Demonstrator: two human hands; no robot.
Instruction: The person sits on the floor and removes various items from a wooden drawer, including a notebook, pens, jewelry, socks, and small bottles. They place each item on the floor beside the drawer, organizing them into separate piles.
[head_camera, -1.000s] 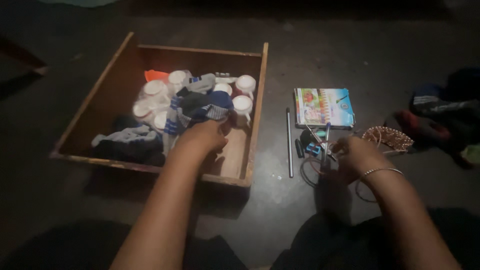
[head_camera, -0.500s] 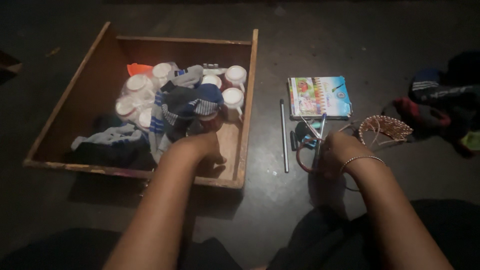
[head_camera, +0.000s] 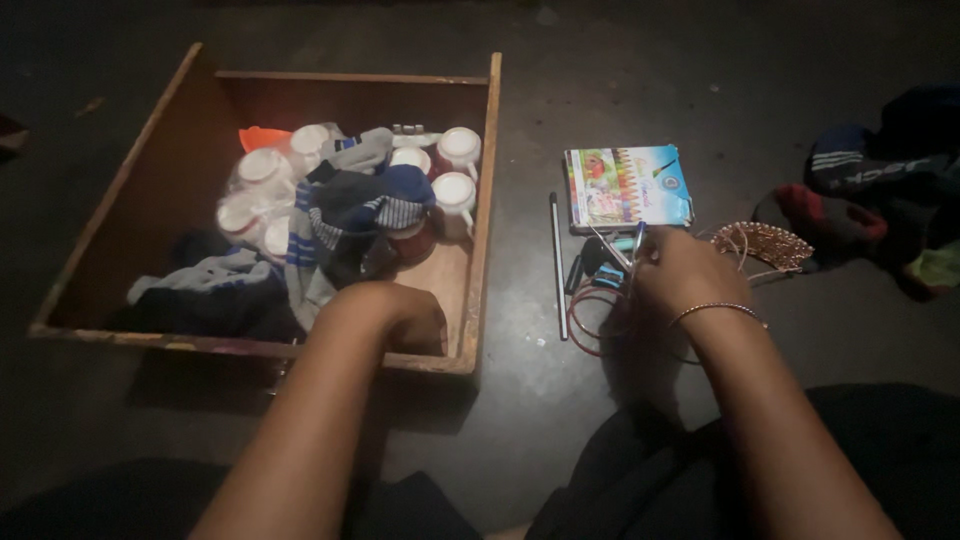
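Wooden box (head_camera: 482, 200) holds her left hand (head_camera: 395, 312), fingers hidden; right hand (head_camera: 675, 272), three o'clock, pinches pens (head_camera: 632, 248).

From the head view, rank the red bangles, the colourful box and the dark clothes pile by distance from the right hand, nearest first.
1. Red bangles, just left of the right hand.
2. Colourful box, on the floor beyond the hand.
3. Dark clothes pile, far right.

The room was dim, lit weakly from above. A dark, bare floor (head_camera: 700, 60) ran to twelve o'clock, and crumpled dark clothes (head_camera: 880, 190) lay at three o'clock.
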